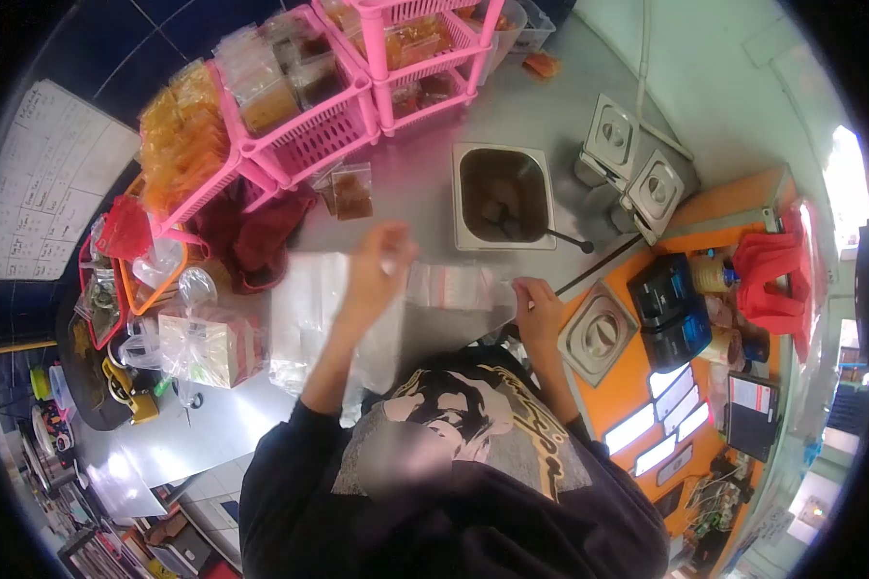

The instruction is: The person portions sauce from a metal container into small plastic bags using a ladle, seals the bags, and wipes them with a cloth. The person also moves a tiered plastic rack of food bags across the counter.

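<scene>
A small clear zip bag (451,287) with pale reddish print lies flat over the steel counter in front of me. My right hand (538,307) pinches the right end of this bag between thumb and fingertips. My left hand (381,262) is raised just past the bag's left end, its fingers curled together; whatever they may hold is too small to make out. Under my left forearm lies a stack of clear plastic bags (299,328). Beyond the zip bag stands a steel pan (462,198) with dark contents and a black-handled utensil (586,247) resting in it.
Pink baskets (309,145) full of filled sachets stand at the back left. A filled brown sachet (352,191) lies before them. Lidded steel containers (612,135) are at the back right. On the orange surface sit a steel lid (599,330) and several phones (681,400).
</scene>
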The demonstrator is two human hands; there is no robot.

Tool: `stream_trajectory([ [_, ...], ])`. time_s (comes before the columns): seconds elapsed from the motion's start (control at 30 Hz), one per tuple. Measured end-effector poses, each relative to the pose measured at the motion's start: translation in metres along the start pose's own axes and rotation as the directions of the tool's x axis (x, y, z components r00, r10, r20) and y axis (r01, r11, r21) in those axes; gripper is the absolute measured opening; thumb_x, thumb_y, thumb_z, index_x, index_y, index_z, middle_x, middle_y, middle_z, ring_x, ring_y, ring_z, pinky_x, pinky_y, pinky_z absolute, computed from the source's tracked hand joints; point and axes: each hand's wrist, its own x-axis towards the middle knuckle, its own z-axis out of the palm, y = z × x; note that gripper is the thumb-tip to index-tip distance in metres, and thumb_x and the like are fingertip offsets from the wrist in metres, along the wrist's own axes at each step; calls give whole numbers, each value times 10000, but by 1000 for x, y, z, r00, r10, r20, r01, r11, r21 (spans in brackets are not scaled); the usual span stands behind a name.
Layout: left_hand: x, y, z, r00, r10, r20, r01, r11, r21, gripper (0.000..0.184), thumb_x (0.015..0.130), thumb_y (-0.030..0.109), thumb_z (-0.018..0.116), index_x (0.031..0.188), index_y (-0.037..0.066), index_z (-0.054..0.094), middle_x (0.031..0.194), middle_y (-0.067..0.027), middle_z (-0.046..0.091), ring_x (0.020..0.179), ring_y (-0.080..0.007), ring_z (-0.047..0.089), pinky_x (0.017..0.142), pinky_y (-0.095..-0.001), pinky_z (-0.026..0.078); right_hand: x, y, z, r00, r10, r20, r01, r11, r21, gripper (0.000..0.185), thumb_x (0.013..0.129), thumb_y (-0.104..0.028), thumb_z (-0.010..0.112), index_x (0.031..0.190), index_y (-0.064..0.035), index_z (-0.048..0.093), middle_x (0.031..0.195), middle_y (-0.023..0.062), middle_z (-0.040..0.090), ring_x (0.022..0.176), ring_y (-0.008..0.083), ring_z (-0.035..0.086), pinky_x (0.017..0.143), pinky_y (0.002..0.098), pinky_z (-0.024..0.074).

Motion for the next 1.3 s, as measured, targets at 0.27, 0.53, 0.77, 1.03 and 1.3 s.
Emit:
stream_trajectory([
  [0.27,-59,27,73,883,-259,391,466,575,-672,232,885,52,607,1102,5,540,966,-96,637,916,-162,621,814,-283,499,0,-50,-43,985,52,163,-109,924,367,175,769,33,653,939,-6,636,836,110,645,689,229,632,646,289,503],
  [0.53,-63,46,57,901,-303,311,423,777,-467,115,819,36,681,894,-7,606,802,-60,658,711,-106,621,673,-223,504,-19,-86,-29,986,-164,-17,164,973,163,265,741,-28,717,987,-32,620,929,119,631,709,239,616,668,293,491],
  [0.77,-67,64,59,912,-283,299,388,832,-396,103,771,-25,693,812,4,604,776,-36,642,711,-79,602,671,-200,496,-27,-77,-25,915,178,362,-391,610,689,191,816,-68,698,965,37,638,893,88,669,799,118,628,713,247,504],
  [1.03,-67,60,65,889,-233,395,409,792,-454,83,802,-32,667,831,0,597,762,-48,641,703,-91,607,656,-218,507,-32,-59,-30,923,253,290,-369,794,483,134,822,14,636,954,34,634,903,112,663,822,140,640,704,253,517],
  [1.3,-70,55,73,988,-105,112,125,976,-181,255,758,-55,606,987,12,515,821,-60,526,708,-101,551,577,-239,483,-27,-69,-17,938,312,150,-346,818,460,126,728,97,628,802,24,558,1040,139,600,793,180,662,630,259,531],
])
